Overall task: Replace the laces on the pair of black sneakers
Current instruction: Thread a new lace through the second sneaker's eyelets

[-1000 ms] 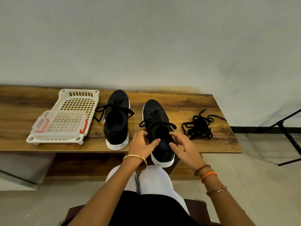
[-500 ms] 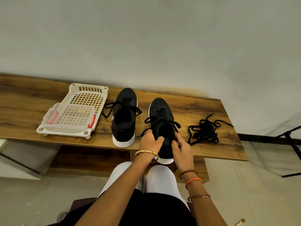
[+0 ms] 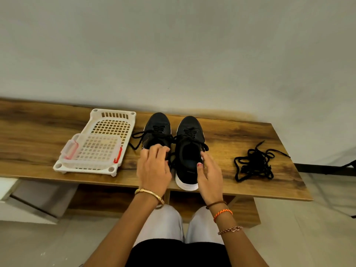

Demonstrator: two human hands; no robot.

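The 2 black sneakers now stand close together, almost side by side, near the middle of the wooden bench (image 3: 250, 135). One second ago there was a clear gap between them, and the right sneaker (image 3: 189, 151) was held at its heel by both hands. Now the left hand (image 3: 154, 168) has moved over to the left sneaker (image 3: 157, 130) and lies on its heel part with the fingers bent down; whether it really grips the shoe or one of the loose lace ends there, I cannot tell. The right hand (image 3: 210, 172) stays at the outer side of the right sneaker, with fingers quite straight and the thumb touching the collar, so it steadies more than it grips.

I think this means the pair is only being arranged, and the unlacing is not yet started: both shoes keep their old laces in the eyelets, with the ends untied.

The spare laces (image 3: 254, 163) lie in a tangled heap on the bench, well apart to the right.

At the left stands a white basket (image 3: 113, 114), and a small clear box (image 3: 92, 151) with red clips sits inside it. I see nothing in the box.
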